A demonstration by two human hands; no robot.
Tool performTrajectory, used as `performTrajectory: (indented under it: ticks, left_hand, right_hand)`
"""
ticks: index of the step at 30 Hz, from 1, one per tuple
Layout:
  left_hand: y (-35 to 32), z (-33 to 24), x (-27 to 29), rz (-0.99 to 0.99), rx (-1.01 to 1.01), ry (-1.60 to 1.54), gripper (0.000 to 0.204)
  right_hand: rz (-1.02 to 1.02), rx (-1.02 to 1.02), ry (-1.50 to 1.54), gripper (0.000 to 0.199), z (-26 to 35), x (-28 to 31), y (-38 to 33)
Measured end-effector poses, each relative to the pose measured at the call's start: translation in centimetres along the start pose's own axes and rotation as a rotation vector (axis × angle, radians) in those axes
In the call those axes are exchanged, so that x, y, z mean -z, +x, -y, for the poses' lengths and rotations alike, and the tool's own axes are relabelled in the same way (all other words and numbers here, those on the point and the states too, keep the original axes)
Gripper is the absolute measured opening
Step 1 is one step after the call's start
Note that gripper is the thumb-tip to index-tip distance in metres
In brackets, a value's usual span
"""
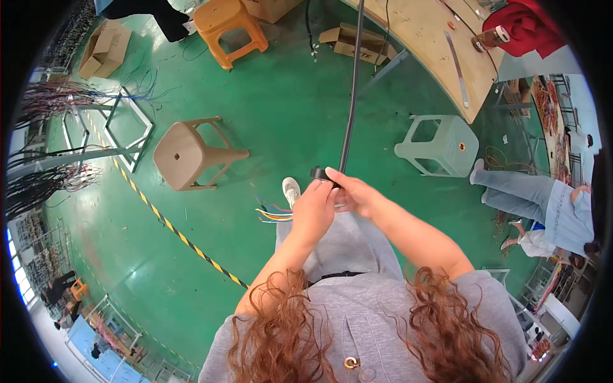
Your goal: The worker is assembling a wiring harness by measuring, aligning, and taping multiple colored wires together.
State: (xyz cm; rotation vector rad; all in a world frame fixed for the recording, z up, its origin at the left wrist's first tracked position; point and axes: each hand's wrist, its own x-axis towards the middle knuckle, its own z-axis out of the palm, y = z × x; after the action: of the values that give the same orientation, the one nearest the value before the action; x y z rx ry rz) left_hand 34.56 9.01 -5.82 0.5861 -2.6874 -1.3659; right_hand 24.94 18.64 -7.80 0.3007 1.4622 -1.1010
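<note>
A green workshop floor (pixel 191 249) spreads beneath a standing person in a grey shirt, seen from above. A wooden-topped workbench (pixel 421 38) curves across the upper right. Three plastic stools stand around: a tan stool (pixel 179 156) to the left, a pale green stool (pixel 447 143) to the right, and an orange stool (pixel 220 22) farther off at the top. A long black cable (pixel 352 102) runs down from the top edge to the person's hands, in front of the waist. The left hand (pixel 314 203) and right hand (pixel 356 193) are together, fingers clamped around the cable's near part; their exact grip is partly hidden. Thin coloured wires (pixel 276 216) fan out left of the left wrist. A small black roll (pixel 317 172) sits at the fingertips.
</note>
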Motion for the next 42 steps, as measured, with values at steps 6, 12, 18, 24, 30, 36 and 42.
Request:
performTrajectory:
  ticks: [6, 12, 18, 24, 30, 36, 42]
  left_hand:
    - [0.4, 0.7, 2.2, -0.027, 0.020, -0.075, 0.010]
    - [0.8, 1.5, 5.2, -0.048, 0.170, -0.203, 0.012]
    - [1.2, 3.1, 8.6, -0.130, 0.037, -0.221, 0.011]
    - [3.2, 4.5, 14.7, -0.455, -0.225, 0.280, 0.016]
    - [0.0, 6.4, 12.8, -0.264, 0.094, -0.074, 0.042]
    - [6.5, 6.8, 15.0, -0.346, -0.242, -0.533, 0.048]
    - [3.6, 7.7, 15.8, -0.353, -0.042, -0.459, 0.036]
  right_hand:
    - [0.482, -0.005, 0.100, 0.043, 0.0, 0.2, -0.4]
    - [0.246, 0.740, -0.987, 0.035, 7.9, -0.1, -1.4]
    - [0.067, 1.476, -1.703, 0.036, 15.2, -5.2, 0.6]
    - [0.855, 0.622, -1.740, 0.042, 20.1, -9.4, 3.6]
    - [0.983, 0.270, -1.508, 0.045, 23.9, -12.1, 3.2]
    - [1.181, -0.105, -1.421, 0.043, 25.5, -13.5, 4.0]
    - [1.021, 0.451, -1.356, 0.031, 26.5, -14.1, 2.2]
